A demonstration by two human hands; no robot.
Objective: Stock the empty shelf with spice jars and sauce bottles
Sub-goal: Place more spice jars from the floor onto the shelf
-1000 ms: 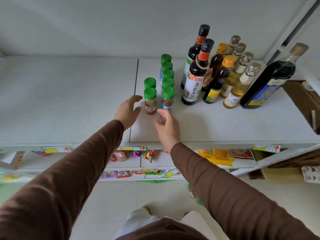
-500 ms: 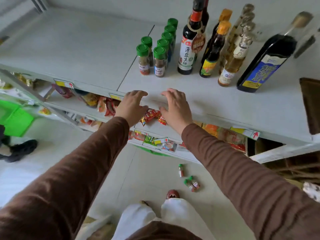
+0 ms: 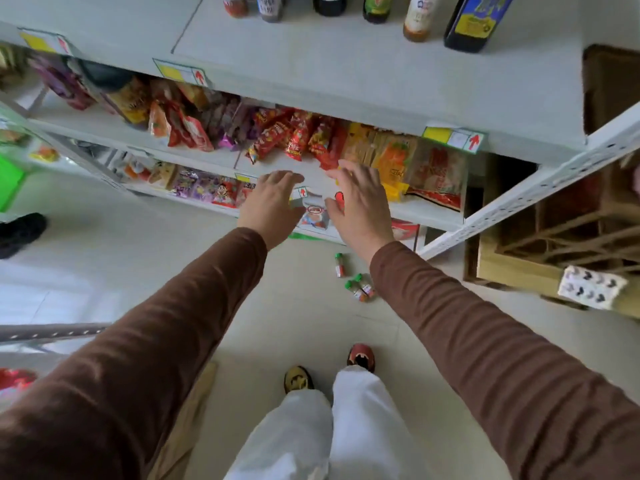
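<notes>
Three small jars (image 3: pixel 355 280) on the floor below the hands, lying on their sides: green caps, reddish contents, one pointing cap-up in frame, two angled cap-up-left. Left hand (image 3: pixel 270 206) and right hand (image 3: pixel 360 206) both empty, fingers spread and relaxed. Bottles (image 3: pixel 464 22) upright on the top shelf (image 3: pixel 346 71).

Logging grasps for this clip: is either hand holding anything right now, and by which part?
Nothing is held: left hand and right hand are both open and empty.

Bare floor (image 3: pixel 298 306) around three fallen spice jars (image 3: pixel 356 285), shelf post (image 3: pixel 519 206) and cardboard box (image 3: pixel 512 271) close on their right
</notes>
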